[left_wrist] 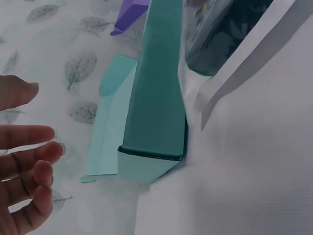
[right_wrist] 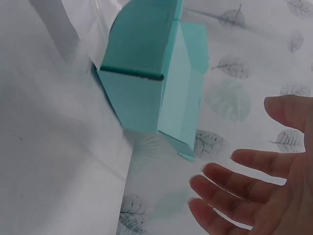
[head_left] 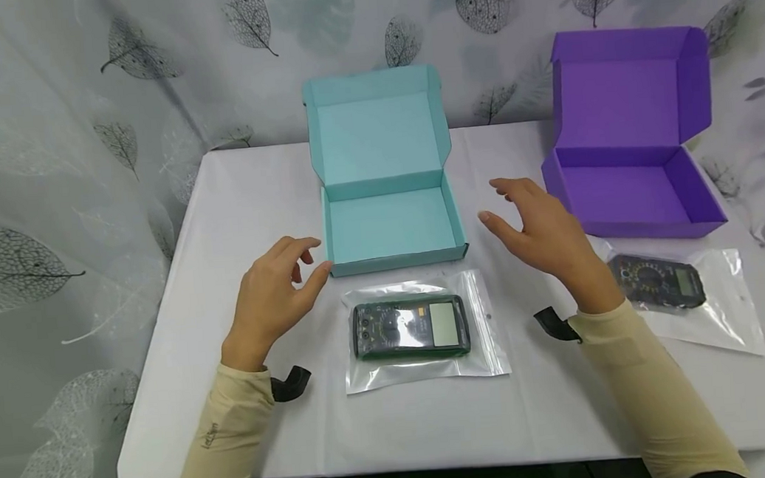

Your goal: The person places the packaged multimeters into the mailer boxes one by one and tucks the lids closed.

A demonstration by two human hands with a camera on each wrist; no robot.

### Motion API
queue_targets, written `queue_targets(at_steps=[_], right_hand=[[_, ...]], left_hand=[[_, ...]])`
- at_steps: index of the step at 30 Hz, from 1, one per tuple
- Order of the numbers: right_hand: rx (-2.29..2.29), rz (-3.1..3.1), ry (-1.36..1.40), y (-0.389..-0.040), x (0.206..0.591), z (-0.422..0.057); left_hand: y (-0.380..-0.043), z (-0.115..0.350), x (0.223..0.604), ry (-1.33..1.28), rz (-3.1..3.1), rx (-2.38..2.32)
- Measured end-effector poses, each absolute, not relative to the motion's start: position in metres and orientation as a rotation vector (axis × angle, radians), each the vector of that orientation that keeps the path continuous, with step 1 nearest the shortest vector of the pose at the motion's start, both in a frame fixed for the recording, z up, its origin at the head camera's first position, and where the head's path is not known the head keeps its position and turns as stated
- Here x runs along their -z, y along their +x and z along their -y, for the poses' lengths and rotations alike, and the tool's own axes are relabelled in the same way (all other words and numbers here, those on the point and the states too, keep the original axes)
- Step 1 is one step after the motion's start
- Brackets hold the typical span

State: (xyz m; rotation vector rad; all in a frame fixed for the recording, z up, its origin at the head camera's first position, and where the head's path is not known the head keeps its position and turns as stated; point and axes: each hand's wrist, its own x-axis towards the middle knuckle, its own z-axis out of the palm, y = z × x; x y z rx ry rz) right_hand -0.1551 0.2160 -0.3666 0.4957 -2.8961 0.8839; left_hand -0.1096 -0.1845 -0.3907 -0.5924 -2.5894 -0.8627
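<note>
An open teal cardboard box (head_left: pixel 395 231) stands in the middle of the table, its lid (head_left: pixel 378 132) raised at the back. My left hand (head_left: pixel 273 291) hovers by the box's front left corner, fingers loosely bent, holding nothing. To the right of the box is my right hand (head_left: pixel 542 235), fingers spread and relaxed, nothing in it. Both hands show bare in the wrist views, the left hand (left_wrist: pixel 29 161) and the right hand (right_wrist: pixel 259 181). In front of the box lies a multimeter (head_left: pixel 395 331) in a clear plastic bag (head_left: pixel 489 335), screen to the right.
An open purple box (head_left: pixel 648 224) stands at the back right. Before it, partly behind my right wrist, lies a second bagged multimeter (head_left: pixel 658 279). A leaf-patterned curtain (head_left: pixel 334 20) hangs behind the white-covered table (head_left: pixel 436 428). A black strap piece sticks out at each wrist.
</note>
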Motion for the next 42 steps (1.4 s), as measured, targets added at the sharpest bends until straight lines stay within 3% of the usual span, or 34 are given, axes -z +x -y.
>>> queue_targets(at_steps=[17, 30, 42], right_hand=[[-0.931, 3.118, 0.56, -0.134, 0.394, -0.207], [-1.02, 3.201, 0.61, -0.137, 0.414, -0.202], [-1.236, 3.205, 0.659, -0.138, 0.426, -0.196]], left_hand=[[-0.083, 0.163, 0.418, -0.635, 2.823, 0.872], [-0.053, 0.149, 0.431, -0.235, 3.102, 0.991], [-0.05, 0.141, 0.433, -0.111, 3.113, 1.182]])
